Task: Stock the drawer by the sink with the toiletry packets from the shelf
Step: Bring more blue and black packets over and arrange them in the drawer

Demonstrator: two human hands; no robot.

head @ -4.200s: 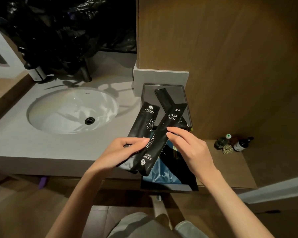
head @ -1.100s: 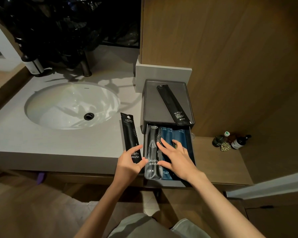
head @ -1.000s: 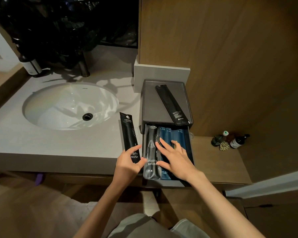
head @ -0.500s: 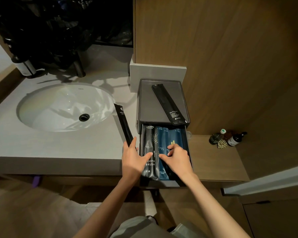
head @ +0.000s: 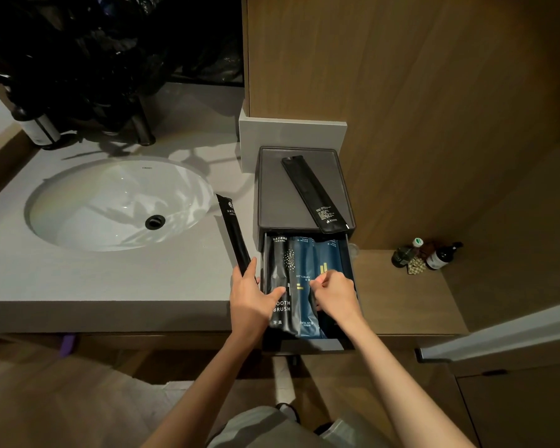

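Nearest, pressed into the open drawer [head: 307, 344] with both hands. Left hand [head: 251, 300] clamped on a black toothbrush packet [head: 233, 234], now turned edge-on and upright at the drawer's left wall, where a second ago shown flat, face up, beside the drawer. Thumb laid on the black packet [head: 280, 286] already lying inside, printed "OOTH BRUSH" with Chinese characters below. Right hand [head: 335, 294] curled shut, fingertips pinching down among the blue packets [head: 307, 263], where earlier spread flat; exact grip not clear. Judged: making room, held packet about to slot in. Blue packets lettered "HT LUXURY" and "ENTAL KIT". Farther back, one black packet [head: 314, 194] left diagonally on the box top [head: 272, 189], small white print unreadable, still to be stowed. Beyond, to the left, the sink [head: 110, 202].
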